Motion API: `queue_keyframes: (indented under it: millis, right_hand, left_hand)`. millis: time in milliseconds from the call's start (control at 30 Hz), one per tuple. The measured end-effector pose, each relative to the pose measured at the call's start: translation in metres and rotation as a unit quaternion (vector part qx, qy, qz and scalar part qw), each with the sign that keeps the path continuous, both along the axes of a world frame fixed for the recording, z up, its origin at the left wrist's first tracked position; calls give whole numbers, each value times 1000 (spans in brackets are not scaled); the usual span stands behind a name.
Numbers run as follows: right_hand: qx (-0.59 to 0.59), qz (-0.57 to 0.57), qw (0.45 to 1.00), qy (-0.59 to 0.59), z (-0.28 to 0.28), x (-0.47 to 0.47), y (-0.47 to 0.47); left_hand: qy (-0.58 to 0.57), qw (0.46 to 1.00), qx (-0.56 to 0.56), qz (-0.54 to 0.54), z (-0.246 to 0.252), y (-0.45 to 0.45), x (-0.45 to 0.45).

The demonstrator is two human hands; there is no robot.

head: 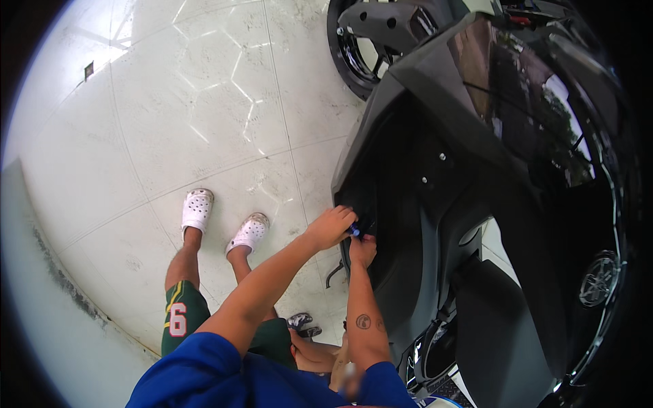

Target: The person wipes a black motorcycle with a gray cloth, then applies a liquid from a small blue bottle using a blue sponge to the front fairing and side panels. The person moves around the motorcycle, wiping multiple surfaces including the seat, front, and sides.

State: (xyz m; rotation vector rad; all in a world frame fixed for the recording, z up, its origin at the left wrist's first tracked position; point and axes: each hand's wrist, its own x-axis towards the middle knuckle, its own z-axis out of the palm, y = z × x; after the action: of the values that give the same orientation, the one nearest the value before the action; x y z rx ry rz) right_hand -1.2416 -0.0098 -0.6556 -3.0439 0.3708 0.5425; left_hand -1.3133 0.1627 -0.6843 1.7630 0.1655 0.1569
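My left hand (331,228) is closed around a small blue tool (354,230), whose shiny end shows by the fingers; the rest of it is hidden. Just below it, my right hand (363,250) is curled against the dark inner panel (393,224) of a black Yamaha scooter (510,137). Whether its fingers hold anything is not visible. Two bright bolts, an upper bolt (442,156) and a lower bolt (424,180), stand out on the panel beyond my hands.
The scooter's black wheel (359,56) rests at the top on pale floor tiles (224,127). A thin black lever (334,274) juts out below my left hand. Another person's bent leg (314,352) is close by at the bottom. A light wall (46,285) curves along the left.
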Motion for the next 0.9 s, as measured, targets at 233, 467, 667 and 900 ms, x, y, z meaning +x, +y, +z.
queue_keyframes:
  millis: [233, 467, 667, 900]
  right_hand:
    - [158, -55, 985, 38, 4, -107, 88]
    - [311, 69, 898, 305, 53, -232, 228]
    - [338, 219, 836, 372, 220, -230, 367]
    - [372, 571, 697, 223, 347, -168, 478]
  left_hand:
    - [59, 990, -104, 71, 64, 108, -160]
    - [175, 959, -101, 201, 143, 221, -287]
    - [177, 946, -61, 265, 313, 327, -334]
    - [151, 965, 46, 212, 395, 437, -283]
